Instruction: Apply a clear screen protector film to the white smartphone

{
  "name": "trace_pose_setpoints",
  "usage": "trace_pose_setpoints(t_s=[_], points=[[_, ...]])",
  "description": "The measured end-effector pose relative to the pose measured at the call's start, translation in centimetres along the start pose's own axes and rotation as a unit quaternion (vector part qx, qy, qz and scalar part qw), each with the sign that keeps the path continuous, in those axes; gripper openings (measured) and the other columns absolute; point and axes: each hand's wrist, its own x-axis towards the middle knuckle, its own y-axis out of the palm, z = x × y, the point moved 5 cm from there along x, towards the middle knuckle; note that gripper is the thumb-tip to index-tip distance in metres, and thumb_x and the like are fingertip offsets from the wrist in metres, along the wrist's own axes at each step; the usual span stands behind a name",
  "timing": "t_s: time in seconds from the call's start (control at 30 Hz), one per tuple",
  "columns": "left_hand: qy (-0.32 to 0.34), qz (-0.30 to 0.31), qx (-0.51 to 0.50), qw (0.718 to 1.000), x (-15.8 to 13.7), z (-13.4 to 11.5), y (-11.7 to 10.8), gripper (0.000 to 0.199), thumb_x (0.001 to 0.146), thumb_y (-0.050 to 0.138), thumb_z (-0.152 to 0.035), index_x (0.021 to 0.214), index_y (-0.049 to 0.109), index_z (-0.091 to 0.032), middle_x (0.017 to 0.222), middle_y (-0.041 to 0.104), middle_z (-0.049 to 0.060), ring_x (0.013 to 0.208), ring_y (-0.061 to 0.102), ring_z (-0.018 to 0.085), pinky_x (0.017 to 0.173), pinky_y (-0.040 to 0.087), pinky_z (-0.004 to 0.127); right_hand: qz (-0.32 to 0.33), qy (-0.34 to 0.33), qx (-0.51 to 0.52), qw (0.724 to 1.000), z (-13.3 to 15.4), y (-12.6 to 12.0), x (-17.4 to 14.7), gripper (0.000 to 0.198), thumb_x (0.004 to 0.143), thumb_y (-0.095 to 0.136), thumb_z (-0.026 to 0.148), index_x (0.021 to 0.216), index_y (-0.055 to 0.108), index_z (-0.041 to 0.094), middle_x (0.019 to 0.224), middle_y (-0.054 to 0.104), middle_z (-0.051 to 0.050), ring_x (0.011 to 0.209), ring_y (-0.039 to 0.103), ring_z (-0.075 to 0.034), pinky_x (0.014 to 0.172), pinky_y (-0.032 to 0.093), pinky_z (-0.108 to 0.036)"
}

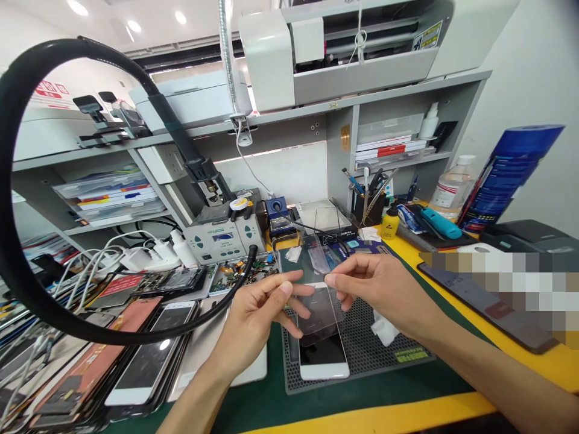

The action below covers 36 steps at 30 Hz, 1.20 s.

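Note:
A clear, faintly tinted screen protector point(319, 322) is held slightly tilted above a white-framed phone point(324, 371). My left hand point(266, 307) is at its left side, thumb bent in and the other fingers partly spread along the edge. My right hand point(362, 278) pinches its upper right corner between thumb and forefinger. Beneath, the phone lies face up, its dark screen partly covered by the protector. Under the phone is a dark honeycomb-patterned mat point(362, 337). A crumpled white wipe point(384, 328) rests on the mat, beside my right forearm.
A black flexible hose point(90, 334) loops across the left side. Several phones and screens point(147, 355) are stacked at left. A soldering station point(224, 238), a tray of small parts point(239, 268), a tool cup point(368, 202) and a yellow bottle point(389, 224) stand behind.

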Motion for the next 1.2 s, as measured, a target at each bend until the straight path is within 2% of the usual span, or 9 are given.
trace_pose_setpoints(t_s=[0.97, 1.2], points=[[-0.004, 0.013, -0.014, 1.000, -0.05, 0.06, 0.32, 0.033, 0.098, 0.064, -0.037, 0.121, 0.075, -0.017, 0.113, 0.078, 0.014, 0.081, 0.071, 0.021, 0.057, 0.067, 0.032, -0.001, -0.013, -0.016, 1.000, 0.23, -0.15, -0.15, 0.020, 0.081, 0.081, 0.037, 0.077, 0.073, 0.019, 0.066, 0.071, 0.000, 0.055, 0.068, -0.015, 0.056, 0.056, -0.025], [-0.003, 0.018, -0.010, 1.000, -0.05, -0.08, 0.35, 0.030, 0.098, 0.064, -0.037, 0.121, 0.077, -0.022, 0.114, 0.078, 0.012, 0.082, 0.071, 0.021, 0.058, 0.067, 0.032, -0.002, -0.012, -0.018, 1.000, 0.39, -0.18, -0.27, 0.020, 0.082, 0.080, 0.037, 0.075, 0.072, 0.019, 0.064, 0.070, 0.000, 0.054, 0.067, -0.015, 0.056, 0.055, -0.025]])
